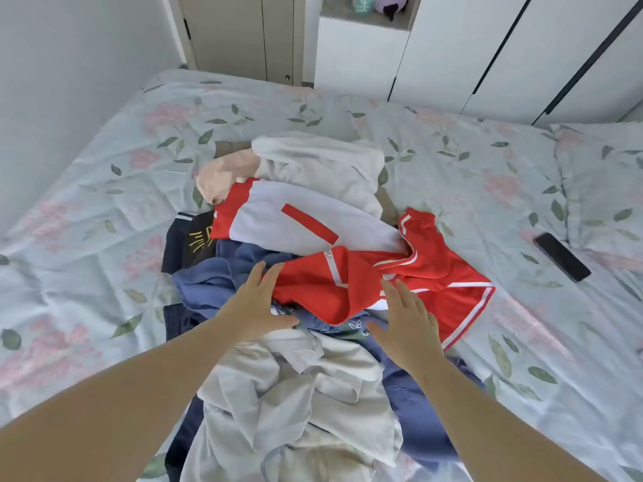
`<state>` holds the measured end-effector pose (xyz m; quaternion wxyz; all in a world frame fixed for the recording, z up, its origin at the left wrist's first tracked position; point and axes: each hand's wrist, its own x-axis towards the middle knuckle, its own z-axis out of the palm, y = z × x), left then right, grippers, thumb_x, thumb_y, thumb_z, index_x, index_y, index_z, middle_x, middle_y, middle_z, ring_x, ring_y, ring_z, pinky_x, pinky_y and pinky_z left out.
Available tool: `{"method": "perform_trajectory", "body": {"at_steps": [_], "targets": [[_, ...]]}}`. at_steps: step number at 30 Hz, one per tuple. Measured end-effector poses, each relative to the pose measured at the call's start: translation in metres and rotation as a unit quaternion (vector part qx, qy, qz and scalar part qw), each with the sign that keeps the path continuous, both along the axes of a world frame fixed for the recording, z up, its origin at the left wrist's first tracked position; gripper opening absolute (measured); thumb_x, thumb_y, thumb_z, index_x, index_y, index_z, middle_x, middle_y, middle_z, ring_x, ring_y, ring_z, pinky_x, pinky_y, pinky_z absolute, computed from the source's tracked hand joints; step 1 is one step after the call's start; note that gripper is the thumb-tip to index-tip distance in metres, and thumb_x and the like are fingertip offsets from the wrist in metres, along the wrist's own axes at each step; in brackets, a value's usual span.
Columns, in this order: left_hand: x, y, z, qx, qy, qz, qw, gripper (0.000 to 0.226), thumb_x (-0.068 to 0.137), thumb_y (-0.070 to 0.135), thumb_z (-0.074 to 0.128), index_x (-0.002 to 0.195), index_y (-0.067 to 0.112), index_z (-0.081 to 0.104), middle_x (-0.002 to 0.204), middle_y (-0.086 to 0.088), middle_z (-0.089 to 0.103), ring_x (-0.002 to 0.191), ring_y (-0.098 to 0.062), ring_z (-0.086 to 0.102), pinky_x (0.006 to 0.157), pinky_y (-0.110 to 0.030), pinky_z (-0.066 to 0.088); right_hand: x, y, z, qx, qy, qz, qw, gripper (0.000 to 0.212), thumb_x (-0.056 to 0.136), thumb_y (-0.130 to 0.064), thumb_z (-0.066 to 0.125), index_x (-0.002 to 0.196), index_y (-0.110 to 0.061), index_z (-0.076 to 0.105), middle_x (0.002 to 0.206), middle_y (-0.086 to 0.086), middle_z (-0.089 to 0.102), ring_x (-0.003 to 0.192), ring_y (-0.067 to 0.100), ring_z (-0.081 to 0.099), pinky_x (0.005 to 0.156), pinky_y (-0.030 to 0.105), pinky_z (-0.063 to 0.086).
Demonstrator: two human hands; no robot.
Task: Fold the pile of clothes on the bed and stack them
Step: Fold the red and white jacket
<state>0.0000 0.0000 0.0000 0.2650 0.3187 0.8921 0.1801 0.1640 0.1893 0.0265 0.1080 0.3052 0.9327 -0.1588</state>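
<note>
Both hands are out over the pile of clothes on the bed, and neither is holding anything. The left hand is flat, fingers straight and a little spread, with its fingertips at the near edge of a red garment with white stripes. The thumb points across towards the other hand. The right hand is just as flat and spread, its fingers lying over the lower part of the same red cloth. I cannot tell whether either hand is pressing on the fabric or just above it.

The red garment sits between the two hands and spills out beyond the right one. Just past the fingertips lies a white jacket with red trim, and further out are a white top and a peach piece. Under and outside the left hand, blue cloth is bunched up, with a black garment bearing a yellow print beyond it. Nearer than the hands, between the forearms, a crumpled pale garment is heaped on more blue fabric.

Well out to the right of the right hand, a dark phone lies on the floral sheet beside a pillow. White wardrobe doors stand beyond the bed.
</note>
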Motion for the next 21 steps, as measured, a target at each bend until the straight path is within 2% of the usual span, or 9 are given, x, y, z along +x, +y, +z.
{"method": "perform_trajectory", "body": {"at_steps": [3, 5, 8, 10, 11, 13, 16, 18, 21], "targets": [[-0.001, 0.006, -0.008, 0.084, -0.075, 0.041, 0.993, 0.114, 0.060, 0.051, 0.077, 0.149, 0.025, 0.011, 0.145, 0.005, 0.024, 0.137, -0.021, 0.027, 0.100, -0.029, 0.034, -0.018, 0.016, -0.014, -0.017, 0.042, -0.027, 0.999, 0.090, 0.083, -0.042, 0.066, 0.151, -0.026, 0.010, 0.157, -0.003, 0.015, 0.142, 0.020, 0.021, 0.108, 0.043, 0.029], [-0.001, 0.009, -0.017, 0.131, -0.085, 0.075, 0.985, 0.106, 0.068, 0.035, 0.082, 0.148, 0.024, 0.014, 0.134, 0.010, 0.035, 0.130, -0.018, 0.037, 0.094, -0.026, 0.035, -0.031, 0.023, -0.019, -0.045, 0.061, -0.041, 0.996, 0.101, 0.076, -0.042, 0.073, 0.151, -0.026, 0.007, 0.156, -0.005, 0.018, 0.142, 0.020, 0.022, 0.109, 0.047, 0.030], [-0.002, 0.015, -0.023, 0.101, -0.064, 0.124, 0.985, 0.082, 0.075, 0.039, 0.075, 0.140, 0.031, 0.026, 0.123, 0.009, 0.049, 0.109, -0.018, 0.054, 0.090, -0.030, 0.042, -0.042, 0.026, -0.029, -0.073, 0.033, -0.036, 0.996, 0.105, 0.072, -0.043, 0.075, 0.151, -0.028, 0.007, 0.148, -0.007, 0.033, 0.138, 0.022, 0.029, 0.108, 0.048, 0.030], [-0.001, 0.016, -0.022, 0.049, -0.064, 0.112, 0.990, 0.043, 0.075, 0.052, 0.061, 0.112, 0.034, 0.047, 0.096, 0.014, 0.057, 0.089, -0.013, 0.056, 0.081, -0.027, 0.045, -0.042, 0.026, -0.035, -0.064, -0.008, -0.023, 0.998, 0.087, 0.076, -0.043, 0.071, 0.147, -0.029, 0.023, 0.133, -0.003, 0.049, 0.129, 0.026, 0.039, 0.103, 0.043, 0.034], [0.000, 0.015, -0.021, 0.040, -0.067, 0.095, 0.992, 0.034, 0.069, 0.055, 0.054, 0.096, 0.034, 0.052, 0.082, 0.013, 0.056, 0.081, -0.013, 0.055, 0.074, -0.025, 0.044, -0.039, 0.025, -0.038, -0.051, -0.019, -0.017, 0.998, 0.066, 0.080, -0.042, 0.066, 0.138, -0.028, 0.039, 0.124, 0.000, 0.056, 0.121, 0.027, 0.045, 0.098, 0.040, 0.037], [0.003, 0.011, -0.020, 0.029, -0.067, 0.054, 0.996, 0.022, 0.063, 0.047, 0.048, 0.069, 0.026, 0.049, 0.062, 0.010, 0.050, 0.065, -0.013, 0.048, 0.061, -0.022, 0.037, -0.029, 0.019, -0.037, -0.028, -0.014, -0.009, 0.999, 0.029, 0.090, -0.041, 0.051, 0.105, -0.018, 0.062, 0.103, 0.007, 0.063, 0.100, 0.029, 0.054, 0.079, 0.034, 0.040], [0.009, 0.007, -0.007, 0.015, -0.078, -0.023, 0.997, 0.029, 0.078, 0.031, 0.062, 0.061, 0.018, 0.042, 0.050, 0.008, 0.040, 0.053, -0.008, 0.032, 0.053, -0.018, 0.029, -0.005, 0.014, -0.030, -0.020, 0.028, -0.005, 0.999, 0.030, 0.094, -0.029, 0.041, 0.088, -0.007, 0.061, 0.085, 0.009, 0.056, 0.089, 0.031, 0.052, 0.067, 0.030, 0.030], [0.014, 0.003, 0.016, 0.011, -0.077, -0.076, 0.994, 0.033, 0.083, 0.021, 0.065, 0.060, 0.018, 0.041, 0.047, 0.012, 0.040, 0.050, -0.007, 0.031, 0.053, -0.016, 0.029, 0.011, 0.011, -0.013, -0.064, 0.058, -0.031, 0.996, 0.018, 0.095, -0.021, 0.045, 0.082, -0.011, 0.053, 0.075, 0.001, 0.050, 0.082, 0.027, 0.050, 0.066, 0.030, 0.029], [0.023, -0.007, 0.064, 0.018, -0.106, -0.128, 0.986, 0.038, 0.079, 0.024, 0.072, 0.057, 0.016, 0.043, 0.042, 0.011, 0.035, 0.046, -0.006, 0.033, 0.051, -0.014, 0.029, 0.037, 0.000, 0.022, -0.149, 0.074, -0.061, 0.984, 0.020, 0.100, -0.022, 0.042, 0.084, -0.010, 0.047, 0.064, -0.005, 0.043, 0.065, 0.017, 0.043, 0.061, 0.028, 0.031]]}}
